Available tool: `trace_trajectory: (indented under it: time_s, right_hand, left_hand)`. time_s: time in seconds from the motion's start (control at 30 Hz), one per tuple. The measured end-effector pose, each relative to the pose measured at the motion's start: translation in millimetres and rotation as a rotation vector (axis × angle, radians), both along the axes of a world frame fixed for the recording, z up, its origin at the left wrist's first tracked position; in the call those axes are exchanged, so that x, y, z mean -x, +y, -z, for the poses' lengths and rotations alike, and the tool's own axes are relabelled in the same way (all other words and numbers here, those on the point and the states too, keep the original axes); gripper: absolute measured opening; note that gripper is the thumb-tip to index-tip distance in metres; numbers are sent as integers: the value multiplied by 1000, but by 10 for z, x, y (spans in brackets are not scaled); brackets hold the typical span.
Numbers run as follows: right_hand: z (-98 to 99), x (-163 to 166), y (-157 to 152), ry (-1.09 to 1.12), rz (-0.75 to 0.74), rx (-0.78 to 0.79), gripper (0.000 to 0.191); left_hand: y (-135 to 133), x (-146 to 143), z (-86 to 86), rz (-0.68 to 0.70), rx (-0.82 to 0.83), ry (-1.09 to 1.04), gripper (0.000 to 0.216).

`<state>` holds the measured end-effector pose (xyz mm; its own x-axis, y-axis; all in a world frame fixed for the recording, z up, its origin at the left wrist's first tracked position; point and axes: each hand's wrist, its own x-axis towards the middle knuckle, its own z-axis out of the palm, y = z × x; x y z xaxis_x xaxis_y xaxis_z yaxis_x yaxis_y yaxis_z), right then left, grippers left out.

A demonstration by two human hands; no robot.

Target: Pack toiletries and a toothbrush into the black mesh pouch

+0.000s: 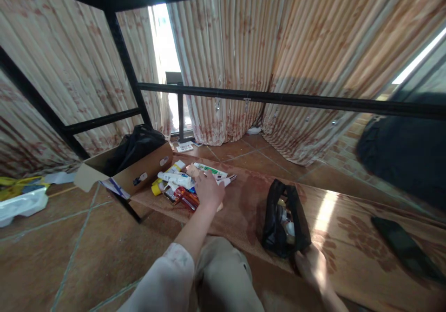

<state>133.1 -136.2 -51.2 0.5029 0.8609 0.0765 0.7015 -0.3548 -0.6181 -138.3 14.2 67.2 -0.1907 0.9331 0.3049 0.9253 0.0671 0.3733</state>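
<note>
My left hand (208,189) reaches forward onto a pile of tubes and small packets (178,184) lying on a brown patterned mat (348,228). Its fingers rest on the pile; whether they grip an item is hidden. A white and green tube (210,170) lies just beyond the fingers. My right hand (313,268) sits low on the mat, holding the bottom edge of an open black pouch (284,219) that stands upright with small items inside.
A cardboard box (139,172) with a black bag (137,147) in it stands left of the pile. A black metal frame (278,99) crosses in front of striped curtains. A dark flat object (400,244) lies on the mat at right. Tiled floor spreads left.
</note>
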Motion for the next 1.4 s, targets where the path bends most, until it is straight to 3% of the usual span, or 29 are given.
trace_trajectory:
  time_s: [0.1, 0.23, 0.6, 0.87, 0.97, 1.17, 1.4]
  right_hand:
    - [31, -12, -2, -26, -10, 10, 32]
    - [61, -17, -2, -48, -29, 37, 36]
    - [140, -49, 0, -42, -38, -24, 40]
    - [48, 13, 8, -29, -54, -44, 40]
    - [27, 19, 9, -25, -59, -52, 42]
    - [5, 42, 2, -20, -42, 0, 42]
    - [63, -14, -21, -93, -39, 70, 41]
  left_hand:
    - [39, 180, 217, -58, 121, 94, 57]
    - [65, 178, 396, -53, 124, 158, 66]
    - [223, 155, 365, 81, 124, 281, 39]
    - [-43, 184, 402, 45, -46, 237, 40]
    - [-207, 148, 446, 179, -104, 192, 37]
    - [-325, 18, 587, 609, -93, 185, 42]
    - [-322, -65, 651, 787, 47, 274, 37]
